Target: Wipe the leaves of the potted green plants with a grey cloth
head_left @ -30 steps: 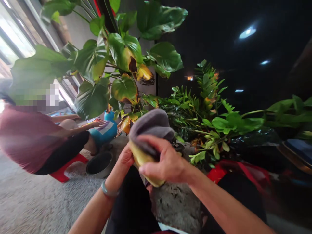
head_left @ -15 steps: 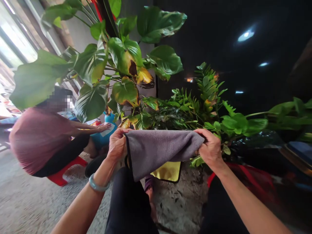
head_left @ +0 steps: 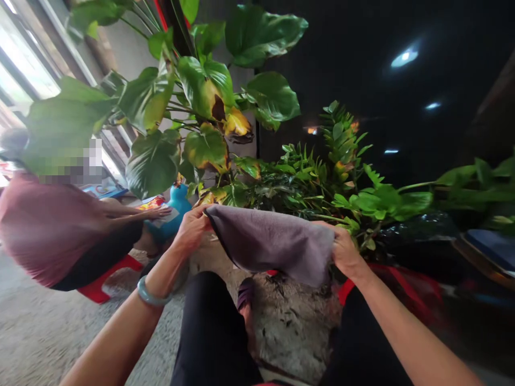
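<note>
A grey cloth with a dark edge hangs folded over between my two hands, above my knees. My left hand pinches its left top corner; a pale bangle sits on that wrist. My right hand grips the cloth's right end, its fingers partly hidden behind the fabric. Behind the cloth stand a large-leaved plant with yellowing, brown-spotted leaves and a smaller bushy plant.
A person in a red top sits at the left on a red stool, a hand on a blue container. Rough stone ground lies between my legs. A dark wall rises behind the plants.
The bunched cloth was pulled open between my hands. Since then its lower half has been folded up, hiding the yellow side, and my right hand has dropped a little.
</note>
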A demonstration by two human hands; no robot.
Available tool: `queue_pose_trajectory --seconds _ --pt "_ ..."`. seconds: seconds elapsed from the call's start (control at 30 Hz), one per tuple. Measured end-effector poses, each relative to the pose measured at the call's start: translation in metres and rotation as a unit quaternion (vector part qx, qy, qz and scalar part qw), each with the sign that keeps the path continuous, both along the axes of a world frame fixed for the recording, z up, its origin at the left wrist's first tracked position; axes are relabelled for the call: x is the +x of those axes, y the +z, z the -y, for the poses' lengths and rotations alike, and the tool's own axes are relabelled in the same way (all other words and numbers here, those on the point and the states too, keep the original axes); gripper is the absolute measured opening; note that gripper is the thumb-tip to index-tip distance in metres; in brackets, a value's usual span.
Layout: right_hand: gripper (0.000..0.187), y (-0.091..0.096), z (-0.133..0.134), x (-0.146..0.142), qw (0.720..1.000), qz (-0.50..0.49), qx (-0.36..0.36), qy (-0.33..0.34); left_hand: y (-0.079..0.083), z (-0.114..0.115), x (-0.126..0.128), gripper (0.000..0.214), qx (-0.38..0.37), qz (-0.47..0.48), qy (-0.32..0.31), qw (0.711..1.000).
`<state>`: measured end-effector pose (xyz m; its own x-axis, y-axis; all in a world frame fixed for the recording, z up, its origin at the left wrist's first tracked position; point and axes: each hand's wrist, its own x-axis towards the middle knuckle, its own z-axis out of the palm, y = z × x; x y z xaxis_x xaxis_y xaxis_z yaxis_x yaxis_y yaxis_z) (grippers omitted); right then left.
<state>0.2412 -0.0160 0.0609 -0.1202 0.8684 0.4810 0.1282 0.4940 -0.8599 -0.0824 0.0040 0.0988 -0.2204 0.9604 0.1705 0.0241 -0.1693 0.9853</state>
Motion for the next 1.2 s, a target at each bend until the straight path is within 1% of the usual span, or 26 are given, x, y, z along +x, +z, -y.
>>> queue_pose_trajectory --seconds 0.07,0.13,0.27,0.33,0.37,0.4,0.43,0.47,0.5,0.53,0.57,0.63,0.7,0.77,0.8,0.87,0.93,0.97,1.0,1.03,1.07,1.1,1.13,1.17,1.2 --pt "0.019 0.003 0.004 0.001 0.997 0.037 0.062 -0.039 -0.001 -0.001 0.001 0.040 -0.011 0.049 -0.010 0.999" --pt "0.023 0.007 0.009 0.003 0.992 0.071 0.089 -0.057 -0.001 -0.002 0.001 0.038 -0.028 0.084 -0.022 0.996" --pt "0.027 0.009 0.017 0.005 0.989 0.120 0.068 -0.052 0.000 -0.002 -0.001 0.028 -0.063 0.140 -0.064 0.986" --pt "0.027 0.008 0.018 0.005 0.988 0.133 0.045 -0.057 -0.002 -0.002 -0.001 0.028 -0.062 0.152 -0.086 0.983" --pt "0.026 0.008 0.018 0.006 0.988 0.138 0.033 -0.061 -0.003 -0.002 -0.001 0.029 -0.051 0.141 -0.090 0.985" --pt "0.026 0.007 0.019 0.006 0.987 0.144 0.023 -0.063 -0.005 -0.002 -0.001 0.033 -0.038 0.112 -0.089 0.989" --pt "0.026 0.007 0.019 0.007 0.986 0.152 0.016 -0.065 -0.008 -0.002 -0.001 0.037 -0.024 0.062 -0.081 0.995" --pt "0.027 0.006 0.019 0.007 0.985 0.160 0.012 -0.065 -0.010 -0.002 0.000 0.042 -0.010 -0.007 -0.069 0.998" --pt "0.028 0.006 0.019 0.008 0.983 0.169 0.007 -0.066 -0.011 -0.001 -0.001 0.046 0.000 -0.087 -0.062 0.994" --pt "0.029 0.006 0.019 0.010 0.982 0.178 0.003 -0.067 -0.012 0.001 -0.001 0.048 0.006 -0.170 -0.065 0.983" --pt "0.030 0.006 0.019 0.011 0.980 0.187 -0.003 -0.068 -0.012 0.003 -0.003 0.048 0.009 -0.244 -0.081 0.966" --pt "0.030 0.006 0.019 0.015 0.978 0.197 -0.022 -0.064 -0.007 0.008 -0.007 0.045 0.011 -0.346 -0.144 0.927" --pt "0.029 0.007 0.018 0.017 0.979 0.191 -0.048 -0.054 0.002 0.015 -0.011 0.045 0.003 -0.387 -0.228 0.893" --pt "0.028 0.007 0.019 0.018 0.981 0.173 -0.080 -0.034 0.010 0.020 -0.015 0.048 -0.002 -0.408 -0.284 0.868" --pt "0.027 0.007 0.019 0.018 0.982 0.160 -0.098 -0.020 0.012 0.023 -0.015 0.049 0.000 -0.421 -0.296 0.858" --pt "0.026 0.005 0.019 0.016 0.983 0.130 -0.130 0.006 0.015 0.026 -0.014 0.045 0.014 -0.458 -0.300 0.837" --pt "0.023 0.004 0.019 0.015 0.982 0.098 -0.161 0.016 0.018 0.026 -0.013 0.033 0.023 -0.491 -0.298 0.819" --pt "0.021 0.004 0.017 0.015 0.981 0.078 -0.180 0.015 0.021 0.025 -0.013 0.026 0.021 -0.500 -0.295 0.814" --pt "0.017 0.005 0.014 0.016 0.978 0.050 -0.204 0.014 0.024 0.023 -0.013 0.019 0.017 -0.504 -0.288 0.814" --pt "0.014 0.007 0.011 0.016 0.973 0.013 -0.232 0.015 0.029 0.020 -0.015 0.014 0.014 -0.501 -0.275 0.820" --pt "0.010 0.010 0.006 0.017 0.965 -0.034 -0.260 0.021 0.034 0.017 -0.016 0.011 0.015 -0.487 -0.253 0.836" --pt "0.008 0.013 0.001 0.018 0.954 -0.090 -0.285 0.028 0.037 0.014 -0.017 0.010 0.017 -0.457 -0.222 0.861" --pt "0.009 0.016 -0.004 0.019 0.940 -0.153 -0.301 0.037 0.038 0.010 -0.016 0.011 0.016 -0.405 -0.186 0.895" --pt "0.013 0.018 -0.007 0.019 0.924 -0.216 -0.311 0.048 0.036 0.008 -0.014 0.017 0.006 -0.334 -0.143 0.932" --pt "0.019 0.017 -0.009 0.017 0.905 -0.275 -0.319 0.064 0.030 0.006 -0.010 0.024 -0.015 -0.252 -0.097 0.963"
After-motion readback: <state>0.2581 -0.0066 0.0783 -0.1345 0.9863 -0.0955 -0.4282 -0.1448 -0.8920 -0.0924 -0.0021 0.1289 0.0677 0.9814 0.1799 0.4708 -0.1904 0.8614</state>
